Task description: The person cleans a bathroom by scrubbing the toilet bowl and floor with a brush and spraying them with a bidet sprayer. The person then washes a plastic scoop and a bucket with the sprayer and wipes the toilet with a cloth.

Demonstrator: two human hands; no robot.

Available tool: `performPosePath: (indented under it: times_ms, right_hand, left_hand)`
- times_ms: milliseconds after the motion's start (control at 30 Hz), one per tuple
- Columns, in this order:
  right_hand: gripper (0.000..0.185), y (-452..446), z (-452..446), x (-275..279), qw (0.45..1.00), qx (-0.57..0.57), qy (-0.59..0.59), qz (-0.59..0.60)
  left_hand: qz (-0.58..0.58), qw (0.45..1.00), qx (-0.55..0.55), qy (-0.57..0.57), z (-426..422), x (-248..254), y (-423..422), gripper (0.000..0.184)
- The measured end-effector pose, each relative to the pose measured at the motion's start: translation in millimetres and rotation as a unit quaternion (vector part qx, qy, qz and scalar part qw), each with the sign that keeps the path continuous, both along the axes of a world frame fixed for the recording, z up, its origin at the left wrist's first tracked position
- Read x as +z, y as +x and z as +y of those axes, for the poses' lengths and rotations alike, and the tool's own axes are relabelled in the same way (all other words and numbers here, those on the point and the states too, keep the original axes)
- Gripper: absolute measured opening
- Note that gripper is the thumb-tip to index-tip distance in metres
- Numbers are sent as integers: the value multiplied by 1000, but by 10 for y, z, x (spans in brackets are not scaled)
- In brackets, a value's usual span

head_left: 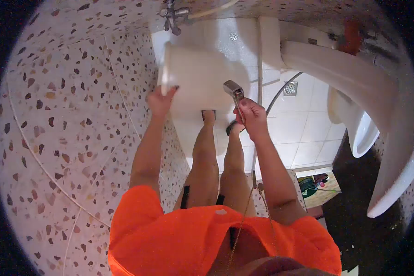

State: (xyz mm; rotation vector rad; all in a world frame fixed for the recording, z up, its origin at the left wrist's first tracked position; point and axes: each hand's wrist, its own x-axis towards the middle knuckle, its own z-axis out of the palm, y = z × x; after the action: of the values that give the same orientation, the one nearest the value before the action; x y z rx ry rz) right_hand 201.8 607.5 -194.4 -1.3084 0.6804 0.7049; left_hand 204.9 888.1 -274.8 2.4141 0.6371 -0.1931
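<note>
My left hand point(160, 102) grips the near left edge of a large white tub-like object point(202, 73), thumb on its face and fingers behind it. The object is blurred, so its exact kind is hard to make out. In my right hand point(253, 117) is a chrome hand-held sprayer point(233, 87), fingers wrapped round its handle. The sprayer's head points up and left toward the white object. A grey hose point(280, 94) appears beyond my right hand and runs toward the upper right. No clear water stream shows.
A tap point(172, 18) sticks out of the wall at the top. Floor drains lie at the top point(233, 37) and right point(290, 88). A white basin point(345, 69) curves along the right. Speckled wall point(69, 115) fills the left. My feet point(209, 116) stand on the wet tiles.
</note>
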Motion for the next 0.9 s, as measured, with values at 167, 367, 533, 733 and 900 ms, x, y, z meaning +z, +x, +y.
performPosePath:
  times_ms: [167, 367, 533, 733, 900]
  right_hand:
    - [30, 181, 99, 426, 990, 95, 60, -81]
    - [30, 217, 444, 435, 959, 247, 14, -137]
    - [28, 153, 571, 510, 969, 196, 74, -132]
    - [35, -422, 163, 446, 992, 112, 40, -29]
    - [35, -544, -733, 186, 980, -72, -187, 6]
  left_hand:
    - [35, 970, -235, 45, -436, 206, -221, 31]
    - [205, 838, -489, 130, -588, 218, -452, 26]
    - [34, 870, -485, 82, -498, 629, -318, 30]
    - [-61, 921, -364, 123, -230, 267, -270, 38]
    - [140, 969, 98, -176, 108, 243, -312, 47]
